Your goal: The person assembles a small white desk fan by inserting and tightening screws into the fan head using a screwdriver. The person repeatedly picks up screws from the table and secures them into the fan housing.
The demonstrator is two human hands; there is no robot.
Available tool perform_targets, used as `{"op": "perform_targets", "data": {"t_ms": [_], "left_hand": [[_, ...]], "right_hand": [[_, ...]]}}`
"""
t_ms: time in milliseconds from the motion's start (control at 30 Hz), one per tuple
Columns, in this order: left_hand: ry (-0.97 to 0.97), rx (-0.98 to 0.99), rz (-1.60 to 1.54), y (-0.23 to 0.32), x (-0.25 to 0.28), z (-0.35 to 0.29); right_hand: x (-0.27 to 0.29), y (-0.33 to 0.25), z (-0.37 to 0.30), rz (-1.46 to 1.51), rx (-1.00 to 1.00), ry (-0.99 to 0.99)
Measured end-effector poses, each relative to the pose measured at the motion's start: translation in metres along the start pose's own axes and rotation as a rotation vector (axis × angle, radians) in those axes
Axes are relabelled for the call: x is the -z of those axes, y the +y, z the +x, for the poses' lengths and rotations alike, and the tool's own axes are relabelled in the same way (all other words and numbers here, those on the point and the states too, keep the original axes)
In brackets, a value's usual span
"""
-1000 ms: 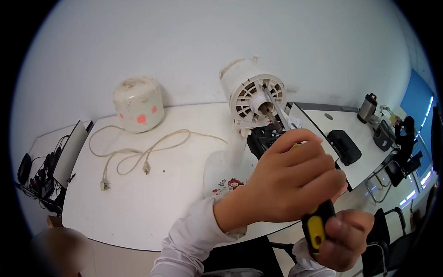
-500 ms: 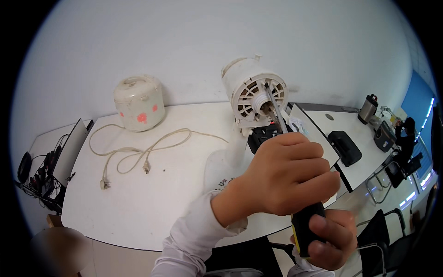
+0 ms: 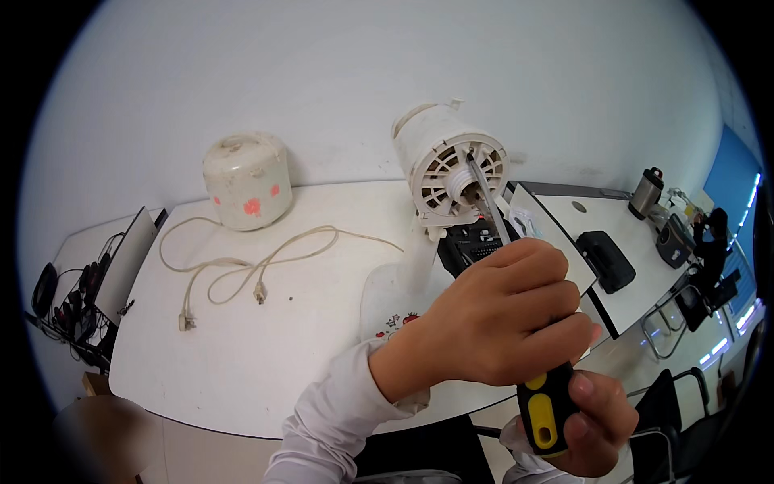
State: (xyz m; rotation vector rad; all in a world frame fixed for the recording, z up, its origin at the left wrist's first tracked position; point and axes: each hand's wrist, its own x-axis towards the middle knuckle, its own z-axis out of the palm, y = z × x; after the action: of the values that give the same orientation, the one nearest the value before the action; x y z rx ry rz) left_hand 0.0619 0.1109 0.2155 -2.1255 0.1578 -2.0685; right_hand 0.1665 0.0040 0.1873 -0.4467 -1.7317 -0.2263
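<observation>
My left hand is closed around the upper part of a screwdriver. My right hand grips its black and yellow handle lower down, thumb and fingers at the sides. The long metal shaft runs up from my fists, and its tip meets the slotted round end of a white cylindrical appliance, near the top of the grille. That appliance sits tilted at the far side of the table, with a ribbed white hub in the middle of its open end. Below it is a translucent plastic part with red and dark prints, partly hidden by my left arm.
A white rice cooker with pink marks stands at the back left. A beige power cord lies looped before it. Beyond the appliance sits an open black tool case; a closed black case rests on the right-hand table. Chairs stand lower right.
The screwdriver handle has turned, so its yellow side now faces me. My right hand's fingers have shifted slightly right on it. The tip stays at the grille.
</observation>
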Motion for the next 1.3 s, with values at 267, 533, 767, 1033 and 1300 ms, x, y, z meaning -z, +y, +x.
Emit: {"op": "perform_targets", "data": {"t_ms": [267,533,767,1033,1300], "left_hand": [[-0.018,-0.014,-0.003,-0.001,0.001,-0.002],[-0.013,-0.010,-0.030,0.000,-0.002,-0.001],[-0.053,0.002,-0.017,-0.001,0.000,-0.005],[-0.066,-0.004,-0.053,0.000,-0.002,-0.006],[-0.034,0.002,-0.043,0.003,0.000,-0.003]], "right_hand": [[0.008,0.004,-0.002,-0.021,0.046,-0.120],[-0.002,0.018,-0.004,-0.113,0.243,0.007],[-0.006,0.030,-0.006,-0.119,0.334,0.044],[0.000,0.037,-0.002,-0.055,0.414,-0.033],[-0.001,0.038,-0.001,-0.113,0.446,-0.020]]}}
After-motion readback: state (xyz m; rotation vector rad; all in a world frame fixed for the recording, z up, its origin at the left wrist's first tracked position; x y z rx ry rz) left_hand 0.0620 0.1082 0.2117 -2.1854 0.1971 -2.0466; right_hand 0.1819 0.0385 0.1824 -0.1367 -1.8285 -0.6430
